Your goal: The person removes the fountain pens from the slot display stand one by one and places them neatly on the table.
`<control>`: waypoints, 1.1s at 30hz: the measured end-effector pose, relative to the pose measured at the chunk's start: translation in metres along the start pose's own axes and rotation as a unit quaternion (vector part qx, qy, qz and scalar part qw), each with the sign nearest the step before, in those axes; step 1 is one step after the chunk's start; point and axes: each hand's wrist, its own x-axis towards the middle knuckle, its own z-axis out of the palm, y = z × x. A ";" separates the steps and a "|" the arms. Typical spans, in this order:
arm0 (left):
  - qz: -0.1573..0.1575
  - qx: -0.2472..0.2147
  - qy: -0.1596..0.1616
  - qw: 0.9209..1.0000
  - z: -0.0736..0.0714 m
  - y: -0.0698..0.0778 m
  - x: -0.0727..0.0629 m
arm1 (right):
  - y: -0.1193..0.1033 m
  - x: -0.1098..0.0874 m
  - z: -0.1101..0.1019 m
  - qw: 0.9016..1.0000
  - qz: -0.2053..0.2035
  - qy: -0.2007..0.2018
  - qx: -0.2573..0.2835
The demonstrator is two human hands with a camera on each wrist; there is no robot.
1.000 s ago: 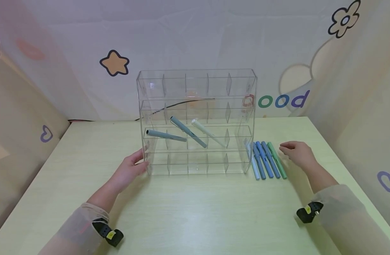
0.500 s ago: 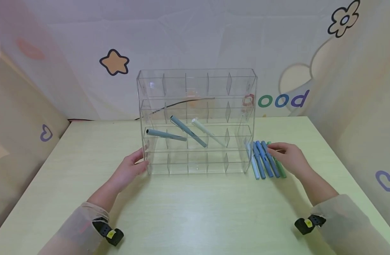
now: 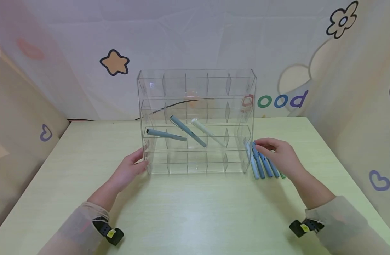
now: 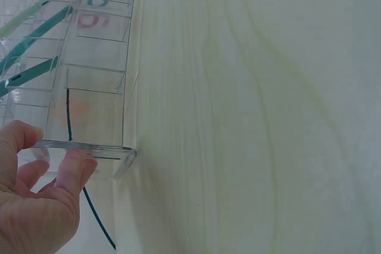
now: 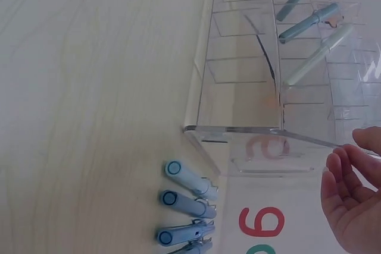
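A clear acrylic rack (image 3: 198, 151) with several compartments stands upright on the table. My left hand (image 3: 133, 164) grips its lower left side, fingers and thumb on either side of the panel in the left wrist view. Two grey-blue pens (image 3: 188, 131) and a pale pen (image 3: 208, 132) lie slanted in one row. My right hand (image 3: 279, 154) hovers over several pens lying side by side on the table, light blue (image 3: 253, 166), blue (image 3: 259, 164) and green (image 3: 282, 175). Its loosely bent fingertips are close by the rack's right panel; whether they touch it I cannot tell. Nothing shows between them.
The pale wooden table (image 3: 195, 212) reaches back to a printed cloth backdrop (image 3: 195, 39). Cloth also hangs at both sides. A thin black cable (image 3: 81, 119) runs along the table's back edge, behind the rack.
My right hand has moved left from beside the green pen, across the row of pens, to the rack's right side. The left hand and the rack have stayed put.
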 end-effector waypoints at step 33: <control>-0.004 -0.005 0.001 1.000 0.000 0.000 0.000 | -0.075 0.049 0.022 0.994 -0.092 -0.063 0.016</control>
